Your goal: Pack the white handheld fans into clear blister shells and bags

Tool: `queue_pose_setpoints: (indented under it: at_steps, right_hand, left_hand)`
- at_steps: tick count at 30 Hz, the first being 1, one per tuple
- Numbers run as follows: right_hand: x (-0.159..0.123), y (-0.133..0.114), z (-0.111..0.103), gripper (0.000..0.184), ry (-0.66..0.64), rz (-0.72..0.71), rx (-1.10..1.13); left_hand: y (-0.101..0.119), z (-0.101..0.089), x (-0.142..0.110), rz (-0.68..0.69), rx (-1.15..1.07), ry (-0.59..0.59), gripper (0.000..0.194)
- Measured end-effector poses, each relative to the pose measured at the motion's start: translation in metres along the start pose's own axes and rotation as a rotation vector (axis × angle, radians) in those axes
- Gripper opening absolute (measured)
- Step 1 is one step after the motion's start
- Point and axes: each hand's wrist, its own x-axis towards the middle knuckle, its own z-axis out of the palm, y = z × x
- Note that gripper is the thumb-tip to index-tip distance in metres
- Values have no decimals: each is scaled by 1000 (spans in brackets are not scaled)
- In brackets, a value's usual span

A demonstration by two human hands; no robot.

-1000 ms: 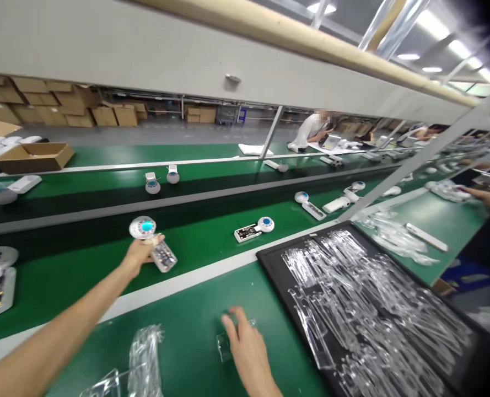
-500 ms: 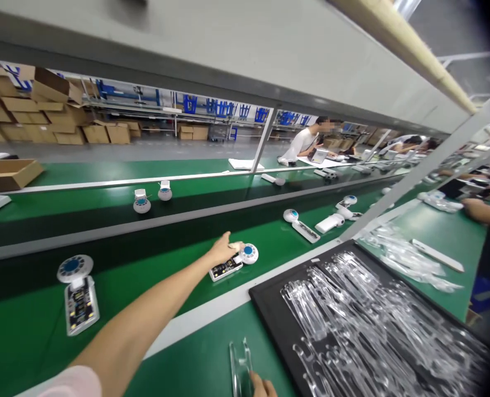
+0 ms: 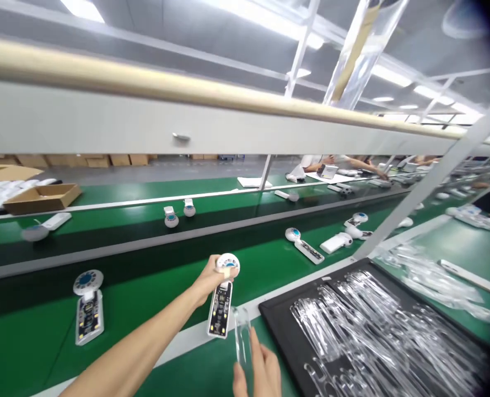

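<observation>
While the left hand [image 3: 208, 278] grips a white handheld device [image 3: 220, 311] by its neck, just below the round head with the blue centre, the right hand [image 3: 265, 369] holds a clear plastic cover [image 3: 241, 331] between thumb and fingers. The device hangs with its exposed circuit board facing the viewer, its lower end in front of the pale edge strip [image 3: 189, 340] between the green conveyor belt [image 3: 154, 300] and the near counter [image 3: 195, 366]. The cover (forked, and partly blurred) stands upright just beside the board; whether the two touch, I cannot tell.

To the right of the right hand, a black tray [image 3: 275, 310] carries a heap of similar clear plastic pieces [image 3: 377, 331]. Beyond it on the counter lie clear plastic bags [image 3: 435, 284] and a long white strip [image 3: 474, 279].

On the belt, a second device with a bare board [image 3: 89, 309] lies left of the left arm, and another [image 3: 305, 246] lies beyond the tray, near a white device lying board-side hidden [image 3: 335, 242].
</observation>
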Motion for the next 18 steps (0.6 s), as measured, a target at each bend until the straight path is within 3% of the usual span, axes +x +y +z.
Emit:
queue_pose_setpoints:
  at_steps: [3, 6, 10, 14, 18]
  right_hand:
    - [18, -52, 3, 59, -17, -108, 26]
    - [17, -86, 1, 60, -76, -165, 4]
    - [-3, -100, -1, 62, -187, -218, 12]
    - [-23, -114, -4, 54, -221, -133, 162]
    - [-31, -131, -17, 51, -308, -102, 371]
  left_hand:
    - [11, -28, -53, 3, -238, 49, 73]
    - [18, -45, -91, 2, -400, 128, 65]
    - [22, -60, -124, 12, -398, 249, 57]
    - [19, -71, -151, 52, -483, 331, 57]
    - [-1, -77, -174, 60, -700, 269, 55]
